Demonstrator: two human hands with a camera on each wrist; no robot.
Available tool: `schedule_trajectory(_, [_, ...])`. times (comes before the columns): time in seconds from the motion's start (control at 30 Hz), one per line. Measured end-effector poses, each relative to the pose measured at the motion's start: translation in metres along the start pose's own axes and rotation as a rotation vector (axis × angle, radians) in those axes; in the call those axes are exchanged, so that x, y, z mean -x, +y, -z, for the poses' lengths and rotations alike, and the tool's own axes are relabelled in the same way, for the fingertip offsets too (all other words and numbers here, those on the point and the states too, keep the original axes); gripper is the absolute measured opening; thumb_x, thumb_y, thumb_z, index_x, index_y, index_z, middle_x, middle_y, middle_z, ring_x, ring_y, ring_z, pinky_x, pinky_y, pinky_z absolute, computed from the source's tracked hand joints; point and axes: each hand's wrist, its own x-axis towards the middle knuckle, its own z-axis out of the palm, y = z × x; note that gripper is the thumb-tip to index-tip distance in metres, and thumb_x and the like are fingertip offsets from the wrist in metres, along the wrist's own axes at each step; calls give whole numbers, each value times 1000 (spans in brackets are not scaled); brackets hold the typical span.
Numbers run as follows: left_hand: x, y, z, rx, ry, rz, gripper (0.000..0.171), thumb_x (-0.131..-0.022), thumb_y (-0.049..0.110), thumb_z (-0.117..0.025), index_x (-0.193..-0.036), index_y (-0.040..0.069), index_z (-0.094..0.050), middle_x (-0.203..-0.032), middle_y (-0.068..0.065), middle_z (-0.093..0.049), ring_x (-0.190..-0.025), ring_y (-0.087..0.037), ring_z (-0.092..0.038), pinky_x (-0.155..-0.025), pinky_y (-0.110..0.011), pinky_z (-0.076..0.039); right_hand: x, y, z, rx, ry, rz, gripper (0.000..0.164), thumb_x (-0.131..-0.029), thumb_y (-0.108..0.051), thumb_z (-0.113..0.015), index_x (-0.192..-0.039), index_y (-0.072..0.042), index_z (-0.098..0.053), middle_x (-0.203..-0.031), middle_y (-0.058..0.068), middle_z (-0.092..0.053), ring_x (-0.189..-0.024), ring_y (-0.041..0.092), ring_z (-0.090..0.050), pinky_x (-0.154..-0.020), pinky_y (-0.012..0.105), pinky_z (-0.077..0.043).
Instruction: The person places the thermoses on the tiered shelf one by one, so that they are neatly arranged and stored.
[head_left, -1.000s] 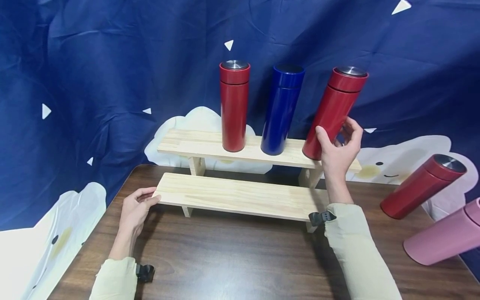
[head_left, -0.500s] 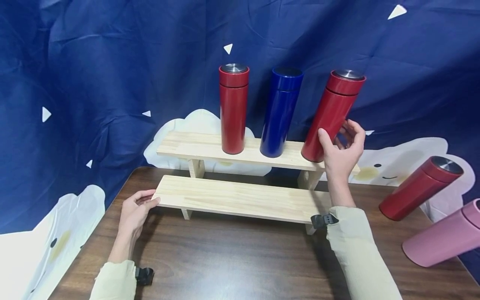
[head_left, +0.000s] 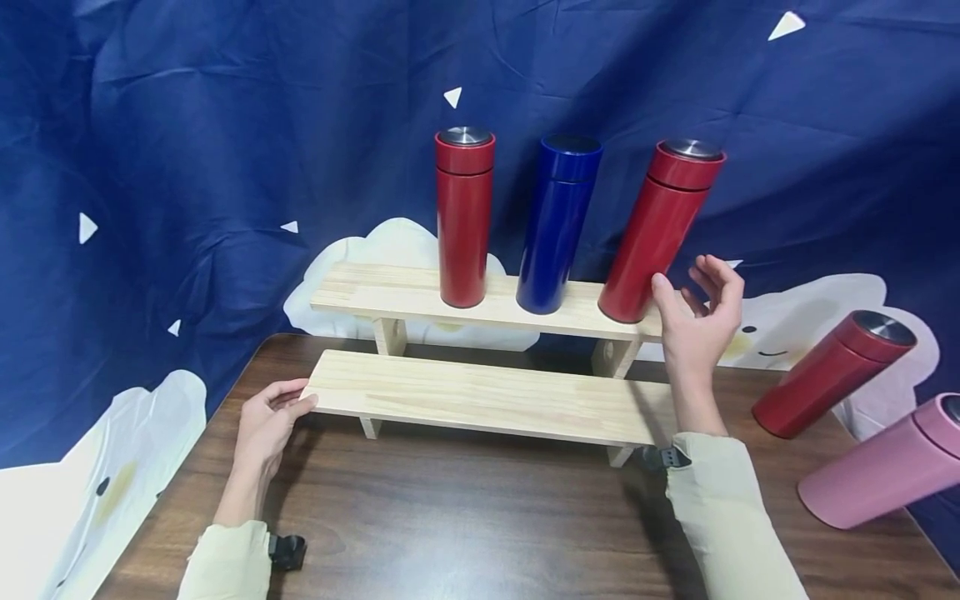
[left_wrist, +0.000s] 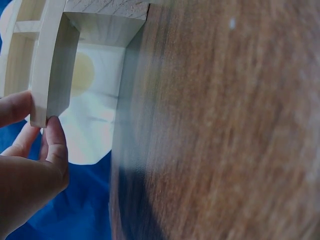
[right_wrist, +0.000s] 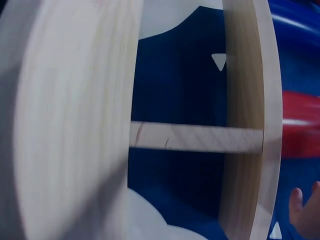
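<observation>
While pinching lower shelf with left fingers, best to draw empty, relaxed right fingers gently clear of rightmost red bottle on upper shelf.

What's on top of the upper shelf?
On the upper shelf stand the left red bottle, the blue bottle and the right red bottle. They cover parts of it; in the head view, the right hand hides its right end.

Left grip pinched lower pale-wood shelf at its left end | right grip was close to glossy red cylindrical flask, contact unclear | this, blue cylindrical flask and matching left red flask stood on upper pale-wood shelf | pink cylindrical flask stood on brown wood-grain tabletop
</observation>
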Motion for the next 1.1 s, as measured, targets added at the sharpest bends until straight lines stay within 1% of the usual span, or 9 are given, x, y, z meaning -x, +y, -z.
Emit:
schedule_trajectory(0.23, [2, 1, 0, -10, -4, 0, 43, -89, 2, -75, -128, -9, -63, -105, 0, -67, -90, -2, -59, -77, -12, -50, 5, -16, 14, 56, 38, 8, 57, -77, -2, -83, -128, -6, -60, -126, 12, -62, -117, 22, -57, -92, 31, -46])
schedule_trajectory(0.37, [2, 1, 1, -13, 1, 0, 41, -89, 2, -75, -127, -8, -63, -106, -1, -67, -90, -2, -59, -77, -12, -50, 2, -10, 27, 99, 54, 26, 60, -78, -5, -84, -132, -6, -58, -126, 11, -62, -117, 20, -57, -92, 30, -46])
schedule_trajectory(0.53, [1, 1, 0, -13, 7, -5, 40, -89, 2, -74, -126, -8, -64, -108, -6, -67, -90, -3, -59, -77, -12, -50, -1, -10, 41, 107, 78, 47, 64, -76, -6, -87, -133, -8, -57, -126, 9, -63, -118, 20, -58, -92, 29, -47])
schedule_trajectory(0.67, [0, 1, 0, -9, 7, -7, 40, -89, 2, -75, -126, -8, -65, -105, -3, -67, -90, -3, -59, -77, -12, -50, -2, -12, 50, 123, 118, 41, 64, -75, -6, -87, -132, -10, -59, -125, 7, -64, -117, 21, -59, -92, 29, -48])
schedule_trajectory(0.77, [-1, 1, 0, -3, 9, -6, 40, -88, 1, -75, -126, -9, -64, -103, -1, -67, -89, -3, -59, -77, -12, -50, -2, -14, 56, 157, 137, 42, 63, -76, -7, -87, -132, -10, -58, -125, 6, -64, -118, 20, -59, -93, 29, -49])
schedule_trajectory(0.87, [-1, 1, 1, -1, 11, -4, 40, -89, 1, -74, -126, -9, -64, -104, -2, -67, -89, -2, -59, -76, -12, -50, -1, -16, 61, 185, 154, 39, 62, -77, -6, -86, -132, -11, -58, -125, 5, -64, -117, 20, -60, -93, 28, -49])
schedule_trajectory(1.0, [0, 2, 0, -4, 8, -1, 40, -89, 2, -74, -126, -9, -64, -105, -3, -67, -89, -2, -59, -76, -12, -50, -1, -24, 67, 216, 188, 36, 60, -76, -6, -85, -130, -12, -58, -124, 5, -64, -116, 18, -60, -92, 27, -49])
schedule_trajectory(1.1, [1, 1, 0, -2, 6, -3, 41, -88, 1, -75, -127, -9, -63, -103, 0, -67, -88, -2, -59, -76, -12, -50, -1, -31, 73, 242, 215, 37, 59, -76, -5, -84, -129, -12, -59, -123, 4, -64, -115, 17, -60, -91, 26, -49])
